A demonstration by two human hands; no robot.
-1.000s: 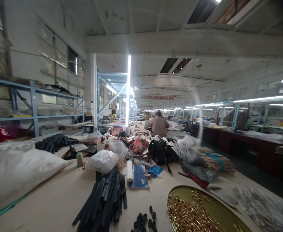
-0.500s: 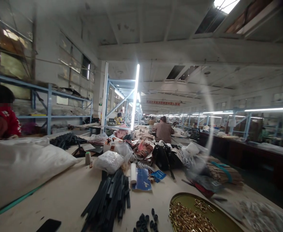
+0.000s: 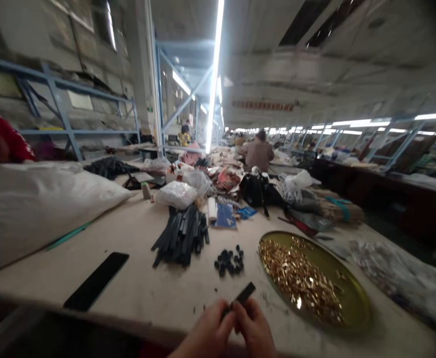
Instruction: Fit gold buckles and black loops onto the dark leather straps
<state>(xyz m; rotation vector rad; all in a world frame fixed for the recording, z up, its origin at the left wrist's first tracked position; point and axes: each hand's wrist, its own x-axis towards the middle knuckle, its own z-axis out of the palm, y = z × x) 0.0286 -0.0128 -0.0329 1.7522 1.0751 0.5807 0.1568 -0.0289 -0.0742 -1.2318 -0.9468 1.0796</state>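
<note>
Close to the table's front edge, my left hand [image 3: 211,325] and my right hand [image 3: 253,323] meet with fingers pinched together. Between them is a short black strip [image 3: 246,292], its free end pointing up and to the right; both hands grip it. Beyond them lies a group of small black rolled pieces [image 3: 229,260]. A pile of long black strips [image 3: 183,233] rests farther back to the left. To the right stands a round gold-coloured tray [image 3: 361,303] holding many small gold metal fittings [image 3: 303,278].
A black phone-like slab [image 3: 96,281] lies front left, near a large white sack [image 3: 42,209]. Farther back are a thread cone [image 3: 145,190], a blue booklet [image 3: 225,217], plastic bags and a black bag [image 3: 260,190]. Two people [image 3: 259,151] [image 3: 1,132] are nearby.
The view has tilted downward, so the table and tray show more fully. Both my hands, holding the black strip, have come into view at the bottom.
</note>
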